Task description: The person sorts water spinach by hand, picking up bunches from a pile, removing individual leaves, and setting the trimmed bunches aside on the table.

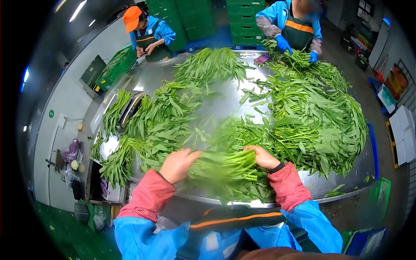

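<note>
- Head view: a round green sign (pixel 51 113) on the pale wall at left carries a small white mark, too small to read for certain. No brand name or label can be read on the crates (pixel 246 22) or the clothing.
- Right hand (pixel 263 158): closed on the stem end of a bunch (pixel 225 167) of leafy greens, fingers curled over the upper stems.
- Left hand (pixel 180 166): at the other end of the bunch, thumb and fingers near its upper edge. Blur hides the contact, so whether it grips cannot be told.
- The bunch lies crosswise between the two hands, over the near edge of the steel desk (pixel 147 78). Its stems point to the right hand; its left part is blurred.
- Just beyond the bunch, loose greens (pixel 245 132) lie on the desk. To the right, near the right hand, is a large heap (pixel 318 121).
- To the left, smaller piles (pixel 162 112) lie around a metal device (pixel 131 109); another pile (pixel 212 65) lies at the far side, with a purple object (pixel 262 59) to its right.
- Across the desk, a person in an orange cap (pixel 149 34) stands at left; a person in blue gloves (pixel 299 30) handles greens at right.
</note>
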{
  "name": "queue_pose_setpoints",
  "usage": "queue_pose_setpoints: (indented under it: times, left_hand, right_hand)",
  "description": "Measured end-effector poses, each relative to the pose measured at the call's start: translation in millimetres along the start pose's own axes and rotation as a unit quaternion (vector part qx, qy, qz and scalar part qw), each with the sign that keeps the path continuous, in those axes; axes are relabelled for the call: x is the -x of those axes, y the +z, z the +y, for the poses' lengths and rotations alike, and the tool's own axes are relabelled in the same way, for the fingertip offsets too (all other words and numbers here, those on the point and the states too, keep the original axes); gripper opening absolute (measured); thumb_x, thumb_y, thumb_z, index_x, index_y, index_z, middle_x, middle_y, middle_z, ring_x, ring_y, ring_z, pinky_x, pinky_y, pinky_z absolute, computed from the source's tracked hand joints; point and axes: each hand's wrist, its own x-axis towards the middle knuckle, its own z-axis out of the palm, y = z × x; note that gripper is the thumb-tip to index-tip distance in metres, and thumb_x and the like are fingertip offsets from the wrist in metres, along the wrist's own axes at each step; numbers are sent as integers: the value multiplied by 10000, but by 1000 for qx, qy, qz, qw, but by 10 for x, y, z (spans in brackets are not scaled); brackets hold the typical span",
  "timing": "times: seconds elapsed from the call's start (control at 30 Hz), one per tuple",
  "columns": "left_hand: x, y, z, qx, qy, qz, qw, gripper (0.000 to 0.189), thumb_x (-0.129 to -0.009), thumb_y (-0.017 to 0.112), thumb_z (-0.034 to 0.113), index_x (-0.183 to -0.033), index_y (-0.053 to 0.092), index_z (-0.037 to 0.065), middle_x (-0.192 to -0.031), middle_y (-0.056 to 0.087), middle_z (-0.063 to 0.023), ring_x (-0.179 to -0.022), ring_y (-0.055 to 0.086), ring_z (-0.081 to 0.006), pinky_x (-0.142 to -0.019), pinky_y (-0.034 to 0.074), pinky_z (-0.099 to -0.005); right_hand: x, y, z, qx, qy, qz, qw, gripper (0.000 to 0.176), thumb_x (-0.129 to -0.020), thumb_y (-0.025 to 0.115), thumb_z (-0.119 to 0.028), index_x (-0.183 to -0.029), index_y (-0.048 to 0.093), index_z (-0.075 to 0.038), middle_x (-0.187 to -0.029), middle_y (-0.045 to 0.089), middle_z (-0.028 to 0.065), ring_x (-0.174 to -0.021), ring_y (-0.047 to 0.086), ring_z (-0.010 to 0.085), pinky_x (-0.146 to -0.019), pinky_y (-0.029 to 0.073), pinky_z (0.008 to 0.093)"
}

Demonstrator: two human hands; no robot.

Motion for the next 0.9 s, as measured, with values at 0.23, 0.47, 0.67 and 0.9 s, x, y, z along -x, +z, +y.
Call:
queue_pose_setpoints:
  times: [0.23,0.47,0.67,0.9]
  left_hand:
    - [343,72,-221,108,-135,1,985,622,-616,657,-22,-1218,527,62,-990,576,-145,-946,582,-350,-784,500,-375]
    - [363,351,-153,150,-109,38,982,589,-659,648,16,-1230,513,56,-1043,585,-144,-974,580,-335,-828,488,-376]
    - [565,430,-179,148,-149,26,977,586,-665,625,9,-1238,508,43,-1064,584,-157,-996,578,-346,-837,493,-386]
    - [759,481,-244,152,-164,24,974,564,-661,584,-16,-1221,522,11,-1063,590,-180,-985,584,-354,-839,496,-398]
  right_hand:
    - [31,-196,12,-156,-24,123,980,124,-954,529,-135,-1039,556,-49,-588,432,-44,-445,346,53,-405,259,205]
    - [-173,320,244,50,-65,-29,996,434,-871,568,-34,-1288,446,-28,-963,583,19,-784,558,105,-659,476,235]
    - [-121,466,0,28,5,-89,996,199,-881,600,-45,-1075,556,-28,-848,600,1,-706,569,88,-593,479,218]
    - [-130,481,173,143,-40,-155,977,201,-871,643,-63,-1062,625,-4,-1005,666,59,-951,607,130,-822,479,239]
